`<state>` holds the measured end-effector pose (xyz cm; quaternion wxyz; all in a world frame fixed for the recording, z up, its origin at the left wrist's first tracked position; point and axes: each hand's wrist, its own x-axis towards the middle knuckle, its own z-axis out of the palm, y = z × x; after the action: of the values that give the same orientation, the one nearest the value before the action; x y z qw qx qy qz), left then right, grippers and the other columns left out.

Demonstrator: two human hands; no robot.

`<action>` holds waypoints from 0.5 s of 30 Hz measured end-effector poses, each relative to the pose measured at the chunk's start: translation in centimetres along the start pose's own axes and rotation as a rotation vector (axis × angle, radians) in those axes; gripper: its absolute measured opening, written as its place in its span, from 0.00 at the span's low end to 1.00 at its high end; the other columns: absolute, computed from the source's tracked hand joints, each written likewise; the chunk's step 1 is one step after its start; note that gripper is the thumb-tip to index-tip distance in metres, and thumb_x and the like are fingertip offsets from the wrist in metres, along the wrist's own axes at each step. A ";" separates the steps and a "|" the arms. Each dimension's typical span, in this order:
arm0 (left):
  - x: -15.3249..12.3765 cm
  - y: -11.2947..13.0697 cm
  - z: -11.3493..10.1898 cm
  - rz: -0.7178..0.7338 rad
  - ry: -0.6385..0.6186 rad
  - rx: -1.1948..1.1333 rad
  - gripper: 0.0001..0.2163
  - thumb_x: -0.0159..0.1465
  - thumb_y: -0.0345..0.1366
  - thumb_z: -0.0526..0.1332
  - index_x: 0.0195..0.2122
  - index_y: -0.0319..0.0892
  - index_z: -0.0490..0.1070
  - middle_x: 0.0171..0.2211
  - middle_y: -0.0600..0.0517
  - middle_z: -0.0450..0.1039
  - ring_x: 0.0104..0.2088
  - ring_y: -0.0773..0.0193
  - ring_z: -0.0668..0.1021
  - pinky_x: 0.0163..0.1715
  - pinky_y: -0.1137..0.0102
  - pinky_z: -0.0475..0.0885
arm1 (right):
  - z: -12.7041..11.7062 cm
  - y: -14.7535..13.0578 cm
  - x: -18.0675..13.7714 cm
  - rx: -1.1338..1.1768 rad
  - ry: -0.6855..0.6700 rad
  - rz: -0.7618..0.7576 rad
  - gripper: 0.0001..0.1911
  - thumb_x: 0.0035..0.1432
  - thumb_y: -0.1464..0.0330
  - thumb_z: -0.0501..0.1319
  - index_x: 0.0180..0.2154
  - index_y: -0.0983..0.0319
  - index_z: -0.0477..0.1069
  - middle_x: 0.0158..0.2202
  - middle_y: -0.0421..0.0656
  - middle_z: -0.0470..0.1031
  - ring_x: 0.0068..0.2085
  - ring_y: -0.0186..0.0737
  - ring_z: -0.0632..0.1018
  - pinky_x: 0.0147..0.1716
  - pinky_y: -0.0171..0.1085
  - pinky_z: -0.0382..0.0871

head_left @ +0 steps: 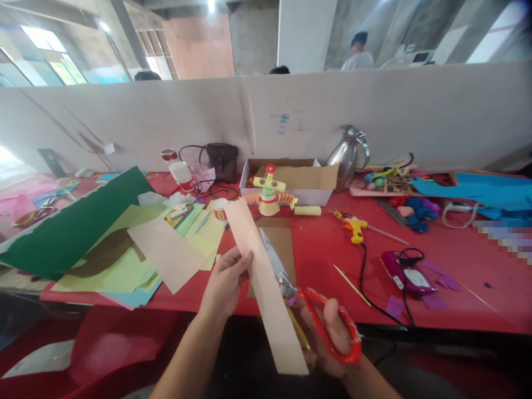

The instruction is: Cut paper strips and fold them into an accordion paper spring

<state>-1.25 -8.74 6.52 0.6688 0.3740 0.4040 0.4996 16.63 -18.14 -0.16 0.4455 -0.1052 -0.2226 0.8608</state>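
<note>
My left hand (226, 280) pinches a long pale peach paper strip (264, 288) between thumb and fingers, holding it slanted above the table edge. My right hand (337, 332) grips a pair of scissors (356, 344) by their red handles, the thumb through one loop. The metal blade lies close along the strip's right side, pointing away from me; whether it touches the paper I cannot tell. Something thin and yellow shows below the scissors, partly hidden. Beyond my hands stands a paper figure (269, 205) with a red ball on top and folded orange arms. A brown cardboard piece (286, 238) lies underneath.
On the red table (320, 260), coloured paper sheets (166, 257) and a green board (103, 221) lie left. A white box (291, 195) and steel jug (347, 155) stand behind. Right are a yellow glue gun (356, 230), its cord and a purple power box (409, 274).
</note>
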 end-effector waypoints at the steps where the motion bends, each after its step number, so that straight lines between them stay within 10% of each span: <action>1: -0.1 0.1 -0.1 -0.003 -0.006 0.000 0.10 0.56 0.39 0.68 0.35 0.38 0.78 0.27 0.50 0.76 0.27 0.68 0.75 0.28 0.74 0.72 | 0.1 -0.2 0.0 0.004 -0.006 0.007 0.37 0.49 0.36 0.56 0.43 0.60 0.70 0.30 0.40 0.60 0.26 0.30 0.59 0.18 0.29 0.48; 15: 0.2 0.3 -0.5 -0.010 0.039 -0.121 0.10 0.56 0.35 0.69 0.38 0.40 0.75 0.28 0.53 0.76 0.24 0.70 0.76 0.25 0.77 0.71 | 0.4 -1.2 -1.5 0.008 -0.012 0.008 0.45 0.41 0.35 0.59 0.51 0.60 0.66 0.30 0.39 0.59 0.27 0.30 0.58 0.17 0.26 0.48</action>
<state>-1.76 -8.45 6.58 0.6847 0.3213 0.3876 0.5270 18.20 -18.87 0.76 0.4409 -0.0991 -0.2215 0.8641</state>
